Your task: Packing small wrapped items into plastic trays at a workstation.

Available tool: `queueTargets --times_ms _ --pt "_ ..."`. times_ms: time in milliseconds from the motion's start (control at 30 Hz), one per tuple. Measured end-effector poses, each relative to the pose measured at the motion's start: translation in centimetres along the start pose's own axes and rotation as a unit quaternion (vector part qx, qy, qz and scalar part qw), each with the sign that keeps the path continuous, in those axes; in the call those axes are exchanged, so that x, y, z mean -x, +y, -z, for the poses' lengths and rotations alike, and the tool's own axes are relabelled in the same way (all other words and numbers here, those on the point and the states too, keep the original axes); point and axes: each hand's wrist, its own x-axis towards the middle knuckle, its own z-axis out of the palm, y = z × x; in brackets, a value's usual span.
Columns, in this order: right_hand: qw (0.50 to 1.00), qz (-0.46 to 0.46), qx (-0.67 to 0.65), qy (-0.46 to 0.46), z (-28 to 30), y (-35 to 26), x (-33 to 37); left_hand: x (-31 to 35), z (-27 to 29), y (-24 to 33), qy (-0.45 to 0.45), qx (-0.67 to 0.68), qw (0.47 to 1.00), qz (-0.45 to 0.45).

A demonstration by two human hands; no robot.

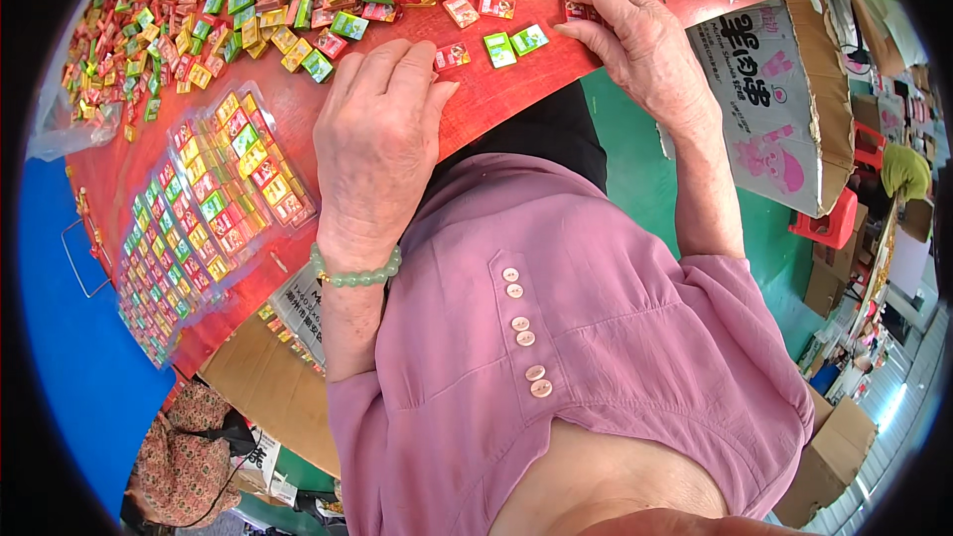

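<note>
My left hand (377,139) lies palm down on the red table (496,94), fingers closed over a small red packet (453,56) at the fingertips; a pale green bead bracelet circles the wrist. My right hand (635,35) rests further right on the table, its fingertips pinching another small red packet (579,11). Two green packets (514,44) lie between the hands. A large loose pile of red, green and yellow packets (199,10) spreads over the far left of the table.
Clear plastic bags filled with rows of sorted packets (204,208) lie left of my left hand. A printed cardboard box (784,99) stands to the right, red stools (834,223) beyond it. More cardboard boxes sit under the table and at lower right.
</note>
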Motion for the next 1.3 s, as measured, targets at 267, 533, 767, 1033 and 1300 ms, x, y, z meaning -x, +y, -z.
queueTargets --times_ms 267,533,767,1033,1300 --pt "1.0 0.018 0.016 -0.02 0.1 0.2 -0.1 -0.5 -1.0 0.4 -0.002 0.068 0.997 0.041" --pt "0.998 0.043 -0.041 -0.029 0.4 -0.4 -0.3 -1.2 -1.5 0.5 -0.007 0.093 0.994 0.052" --pt "0.993 0.092 -0.025 -0.07 0.3 -0.8 -0.1 -1.7 -2.0 0.3 0.018 0.07 0.997 0.033" --pt "0.992 0.093 -0.051 -0.063 0.2 -0.4 0.6 -1.9 -1.6 -0.5 0.008 0.055 0.998 -0.013" --pt "0.99 0.063 -0.065 -0.111 1.2 -1.0 -0.2 -1.9 -1.3 -0.5 0.0 0.081 0.997 0.007"
